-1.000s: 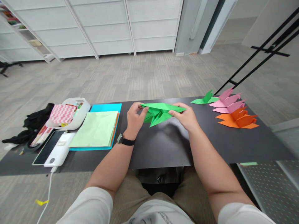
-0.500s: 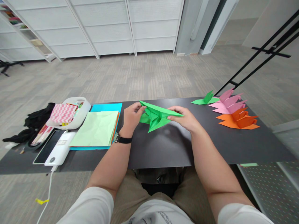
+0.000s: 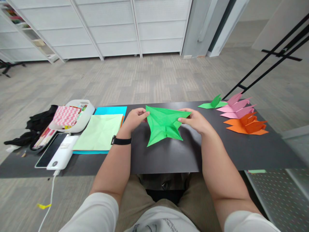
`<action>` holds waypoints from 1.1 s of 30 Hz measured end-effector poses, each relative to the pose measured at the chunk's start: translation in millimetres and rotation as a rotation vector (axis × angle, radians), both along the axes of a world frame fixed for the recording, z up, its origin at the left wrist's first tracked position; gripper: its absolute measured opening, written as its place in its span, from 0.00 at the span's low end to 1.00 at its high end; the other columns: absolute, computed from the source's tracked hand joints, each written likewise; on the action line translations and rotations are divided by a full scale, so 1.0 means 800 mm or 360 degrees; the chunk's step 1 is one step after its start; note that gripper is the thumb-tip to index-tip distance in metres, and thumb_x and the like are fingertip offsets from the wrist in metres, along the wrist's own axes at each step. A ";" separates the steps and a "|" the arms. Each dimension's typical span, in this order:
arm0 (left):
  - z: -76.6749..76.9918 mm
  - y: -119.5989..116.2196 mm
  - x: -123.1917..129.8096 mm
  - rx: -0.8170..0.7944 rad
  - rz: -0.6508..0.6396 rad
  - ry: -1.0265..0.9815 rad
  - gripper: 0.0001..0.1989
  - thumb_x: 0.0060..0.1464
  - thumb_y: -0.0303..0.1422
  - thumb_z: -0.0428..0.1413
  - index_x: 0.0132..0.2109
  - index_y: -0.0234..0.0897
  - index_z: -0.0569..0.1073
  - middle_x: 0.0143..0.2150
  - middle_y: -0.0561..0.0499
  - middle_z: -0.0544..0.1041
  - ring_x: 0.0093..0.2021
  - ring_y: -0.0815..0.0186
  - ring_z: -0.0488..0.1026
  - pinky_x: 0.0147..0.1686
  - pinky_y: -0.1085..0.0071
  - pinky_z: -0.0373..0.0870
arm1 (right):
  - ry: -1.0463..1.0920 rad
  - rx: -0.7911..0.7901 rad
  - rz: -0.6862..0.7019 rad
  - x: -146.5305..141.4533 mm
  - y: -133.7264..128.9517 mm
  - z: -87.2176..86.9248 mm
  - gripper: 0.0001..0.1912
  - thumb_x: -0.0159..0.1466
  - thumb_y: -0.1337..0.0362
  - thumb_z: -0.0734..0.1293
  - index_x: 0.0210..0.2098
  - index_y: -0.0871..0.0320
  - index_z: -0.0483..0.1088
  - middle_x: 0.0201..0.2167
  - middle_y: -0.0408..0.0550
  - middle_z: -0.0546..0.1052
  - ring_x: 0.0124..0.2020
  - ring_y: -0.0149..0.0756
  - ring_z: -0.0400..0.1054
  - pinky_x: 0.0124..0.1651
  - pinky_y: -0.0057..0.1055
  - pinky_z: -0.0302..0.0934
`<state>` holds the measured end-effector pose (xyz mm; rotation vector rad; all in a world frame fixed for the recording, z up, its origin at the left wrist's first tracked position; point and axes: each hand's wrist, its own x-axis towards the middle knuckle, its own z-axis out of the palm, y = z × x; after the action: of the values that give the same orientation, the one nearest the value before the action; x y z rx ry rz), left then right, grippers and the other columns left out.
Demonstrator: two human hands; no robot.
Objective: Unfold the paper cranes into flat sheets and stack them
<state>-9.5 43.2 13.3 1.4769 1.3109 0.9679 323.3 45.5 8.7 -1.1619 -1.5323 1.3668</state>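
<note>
A sheet of green origami paper (image 3: 164,120), creased and partly spread into a four-pointed shape, is held above the dark table (image 3: 166,161). My left hand (image 3: 136,120) pinches its far left corner between thumb and fingers. At the far right corner, my right hand (image 3: 193,120) grips the paper, thumb on top and fingers behind. Two points of the paper hang toward me, with a small fold between them.
Left of my arm lies a stack of coloured paper (image 3: 98,132). Beyond it are a white power bank (image 3: 63,153), a phone (image 3: 51,149), a white basket (image 3: 88,116) and black cloth (image 3: 40,119). Folded green (image 3: 214,103), pink (image 3: 238,108) and orange (image 3: 248,124) paper pieces stand at the right.
The green paper has turned and opened out, its broad creased face now toward me. Both hands keep their corners, the left shifting slightly left and the right slightly right.
</note>
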 end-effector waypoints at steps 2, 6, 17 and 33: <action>0.000 -0.001 0.002 -0.0154 0.0000 -0.0090 0.19 0.54 0.49 0.65 0.32 0.38 0.72 0.30 0.52 0.78 0.30 0.66 0.76 0.33 0.69 0.79 | -0.0023 -0.0018 -0.0126 0.003 0.008 -0.010 0.31 0.53 0.53 0.81 0.53 0.53 0.77 0.34 0.42 0.80 0.33 0.36 0.73 0.40 0.36 0.71; -0.006 -0.001 0.009 -0.0173 0.0211 0.0090 0.15 0.57 0.44 0.62 0.33 0.39 0.70 0.29 0.52 0.77 0.29 0.64 0.77 0.27 0.69 0.77 | -0.0213 0.0320 -0.0716 0.007 0.015 -0.014 0.29 0.56 0.51 0.79 0.54 0.53 0.73 0.31 0.39 0.76 0.32 0.35 0.70 0.41 0.36 0.70; -0.020 -0.005 0.024 0.0300 0.0244 0.0494 0.11 0.64 0.42 0.58 0.37 0.40 0.75 0.30 0.54 0.78 0.31 0.65 0.76 0.33 0.72 0.75 | -0.0513 0.0655 0.0343 -0.015 -0.002 0.025 0.34 0.61 0.49 0.78 0.63 0.48 0.73 0.62 0.52 0.80 0.61 0.50 0.75 0.63 0.48 0.70; -0.045 0.017 0.017 -0.0227 0.0308 0.0442 0.10 0.65 0.40 0.58 0.38 0.39 0.73 0.31 0.51 0.80 0.27 0.65 0.80 0.22 0.76 0.71 | -0.1096 0.1667 0.0516 0.017 -0.064 0.016 0.12 0.64 0.68 0.74 0.45 0.48 0.81 0.62 0.50 0.80 0.65 0.53 0.71 0.67 0.55 0.67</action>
<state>3.8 56.6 -22.4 1.4296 1.7135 0.7901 336.7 -5.4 21.7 -0.7026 -2.5320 0.1244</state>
